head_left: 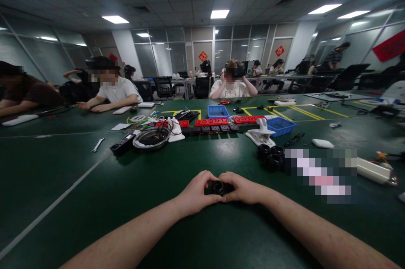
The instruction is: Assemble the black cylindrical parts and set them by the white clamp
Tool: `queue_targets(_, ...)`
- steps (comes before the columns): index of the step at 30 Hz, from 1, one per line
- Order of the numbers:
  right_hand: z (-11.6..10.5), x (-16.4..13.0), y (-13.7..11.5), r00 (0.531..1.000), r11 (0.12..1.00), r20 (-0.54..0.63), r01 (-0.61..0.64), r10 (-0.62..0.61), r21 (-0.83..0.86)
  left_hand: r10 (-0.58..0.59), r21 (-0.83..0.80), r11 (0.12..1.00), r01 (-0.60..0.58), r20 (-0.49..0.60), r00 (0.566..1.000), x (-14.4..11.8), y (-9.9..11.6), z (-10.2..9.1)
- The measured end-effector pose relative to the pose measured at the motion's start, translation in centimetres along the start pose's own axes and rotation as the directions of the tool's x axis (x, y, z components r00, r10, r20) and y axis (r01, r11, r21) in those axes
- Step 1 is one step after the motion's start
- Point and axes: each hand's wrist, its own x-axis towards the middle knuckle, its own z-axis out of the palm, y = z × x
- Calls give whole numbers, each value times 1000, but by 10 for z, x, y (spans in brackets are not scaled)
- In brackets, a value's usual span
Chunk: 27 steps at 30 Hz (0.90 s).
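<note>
Low over the front of the green table [152,184], my left hand [199,192] and my right hand [242,189] meet around a black part with a round, ring-like opening [218,186]. Fingers and thumbs of both hands curl about it from either side, the thumb tips nearly touching below it. Much of the part is hidden by the hands, and its exact kind does not show. To the right of my hands sits a cluster of several black round parts [274,160].
Beyond my hands stand a metal bowl [151,146] with black cables, red socket strips [211,122], a white clamp stand [261,136] and blue trays [218,111]. A wrench [98,145] lies at left, a silver cylinder [373,171] at right. A person [234,85] sits opposite.
</note>
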Motion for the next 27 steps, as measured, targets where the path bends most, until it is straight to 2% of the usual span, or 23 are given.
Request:
queue_targets(5,6,0,0,992,993,-70,-112,110,-31,-29,8,1000,29,-14,999,-2,6,0)
queue_targets(12,20,2,1,959,967,-216,-215,183,-135,-88,62,994,96,-122,989,-6,11,7)
queue_targets(17,29,4,-11,911,892,-334,-343,241,-294,-146,81,983,165,-201,969,-6,12,12)
queue_targets(20,32,4,-19,897,845,-355,-392,263,-364,-155,88,980,179,-223,962,-5,13,13)
queue_targets(23,32,3,-20,903,833,-362,-375,230,-406,-139,85,983,162,-232,963,-4,13,13)
queue_targets(25,31,2,-17,918,870,-356,-315,178,-379,-110,74,989,128,-207,972,-3,10,10)
queue_targets(27,26,1,-12,946,928,-301,-214,120,-305,-72,52,995,81,-155,985,-2,7,7)
